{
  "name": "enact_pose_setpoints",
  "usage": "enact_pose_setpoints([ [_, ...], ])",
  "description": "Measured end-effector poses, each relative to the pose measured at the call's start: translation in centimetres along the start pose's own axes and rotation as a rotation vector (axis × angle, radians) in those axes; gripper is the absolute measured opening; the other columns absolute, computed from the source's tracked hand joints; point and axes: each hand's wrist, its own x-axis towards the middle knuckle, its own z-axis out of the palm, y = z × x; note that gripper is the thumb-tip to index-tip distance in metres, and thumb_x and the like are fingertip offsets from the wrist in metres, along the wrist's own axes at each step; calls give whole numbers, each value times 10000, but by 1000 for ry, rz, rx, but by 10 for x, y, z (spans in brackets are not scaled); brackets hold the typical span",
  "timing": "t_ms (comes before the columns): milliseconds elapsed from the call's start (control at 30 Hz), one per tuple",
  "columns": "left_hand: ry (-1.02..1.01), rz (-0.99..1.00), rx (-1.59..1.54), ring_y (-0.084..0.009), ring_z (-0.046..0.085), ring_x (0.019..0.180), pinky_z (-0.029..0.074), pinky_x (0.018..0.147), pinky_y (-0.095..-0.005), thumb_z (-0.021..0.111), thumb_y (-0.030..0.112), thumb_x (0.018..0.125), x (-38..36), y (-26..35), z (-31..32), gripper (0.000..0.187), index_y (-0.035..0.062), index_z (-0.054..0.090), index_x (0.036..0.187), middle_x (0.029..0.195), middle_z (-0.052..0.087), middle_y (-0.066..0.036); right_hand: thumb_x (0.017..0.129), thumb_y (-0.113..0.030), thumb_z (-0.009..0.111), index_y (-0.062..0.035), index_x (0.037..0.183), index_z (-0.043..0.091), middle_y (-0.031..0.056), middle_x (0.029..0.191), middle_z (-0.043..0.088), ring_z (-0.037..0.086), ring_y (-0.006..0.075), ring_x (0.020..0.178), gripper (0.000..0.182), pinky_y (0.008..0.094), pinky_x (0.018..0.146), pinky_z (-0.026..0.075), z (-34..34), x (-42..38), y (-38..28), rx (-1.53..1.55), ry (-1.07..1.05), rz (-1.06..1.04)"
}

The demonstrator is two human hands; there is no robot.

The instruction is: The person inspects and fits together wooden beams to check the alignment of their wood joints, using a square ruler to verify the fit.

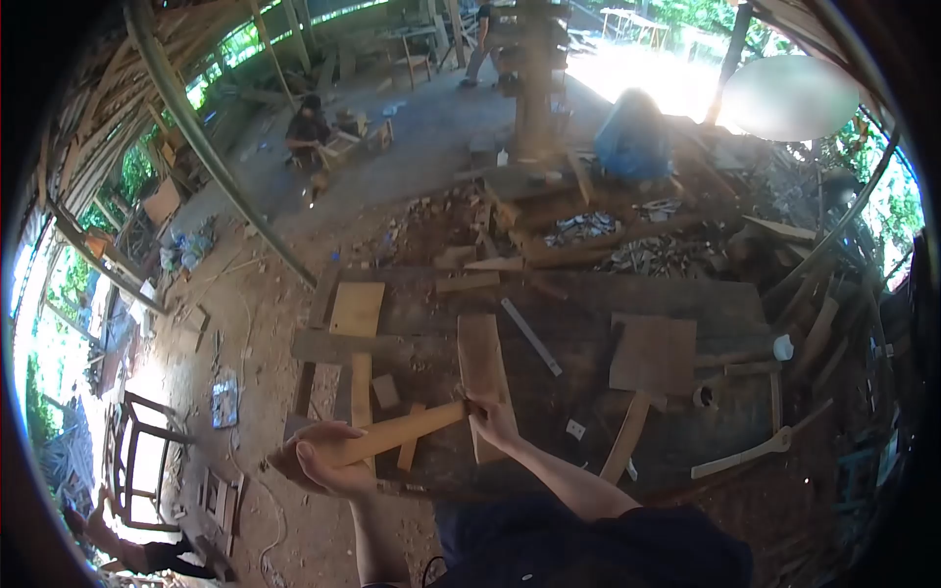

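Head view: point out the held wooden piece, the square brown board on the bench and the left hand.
Held wooden piece [404,434]: head view, middle of its broad face.
Square brown board [653,355]: head view, middle of its upper face.
Left hand [341,476]: head view, middle of the hand.

Right hand [495,423], fingertips too indistinct

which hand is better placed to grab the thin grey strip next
Probably the right hand: it is nearer the thin grey strip, at one end of the wooden piece. The left hand holds the other end, farther away.
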Motion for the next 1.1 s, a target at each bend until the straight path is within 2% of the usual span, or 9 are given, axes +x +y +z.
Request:
enact_pose_setpoints([
  [133,-70,-5,39,-183,539,421,437,407,-259,447,273,1006,-4,3,-3,282,15,386,908,556,553,-114,1008,-230,524,-100,1313,650,221,1002,719,725,316,896,355,354,713,548,10,20,85,-284,47,313],
  [367,-111,-69,52,-142,509,476,429,543,-225,417,305,1008,-1,14,5,367,5,418,796,544,624,-70,997,-255,534,-125,1332,639,196,902,722,700,318,736,375,433,654,523,-12,-11,-62,95,-73,-189],
  [467,-146,-52,6,-162,546,463,453,503,-244,433,277,1011,-5,17,2,311,12,392,853,573,623,-109,989,-181,574,-97,1288,662,165,1018,732,730,289,878,322,395,700,536,-5,-8,-21,-8,-39,-112],
  [633,-271,35,55,-178,589,470,483,484,-264,444,262,1018,-6,6,-12,269,25,370,916,603,622,-142,1010,-161,553,-135,1320,643,129,906,725,657,182,698,324,337,662,516,4,18,39,-321,-11,160],
  [700,-154,-133,129,-87,487,778,428,763,-272,352,314,1034,-11,6,-11,523,60,637,677,616,679,1,1009,-156,556,-111,1324,637,129,888,723,652,158,710,327,324,675,515,5,7,-2,-133,-29,41],
  [767,-185,-25,329,-89,482,792,414,787,-275,337,331,1036,-4,16,-6,554,70,649,659,623,677,-1,1009,-152,559,-88,1327,631,129,871,722,647,133,723,332,311,689,515,-4,-2,-57,39,-26,-89],
  [833,-139,-55,247,-107,520,700,412,779,-289,359,333,1030,-6,10,-4,519,51,648,703,606,663,-15,1019,-74,522,-68,1406,567,100,1212,718,658,83,897,389,264,743,499,-10,-10,-98,118,-120,-256],
  [967,-141,-97,200,-114,519,626,408,760,-277,376,329,1023,-7,8,-2,476,33,598,724,584,646,-27,1012,-59,532,-64,1399,574,118,1224,710,678,99,941,389,277,766,516,-13,-15,-100,104,-123,-134],
  [1100,-125,-117,94,-127,565,554,454,626,-255,386,307,1036,-1,12,-7,392,-6,463,812,608,641,-75,996,-169,570,-78,1342,619,192,1111,714,727,248,935,361,354,779,549,12,3,15,-92,50,18],
])
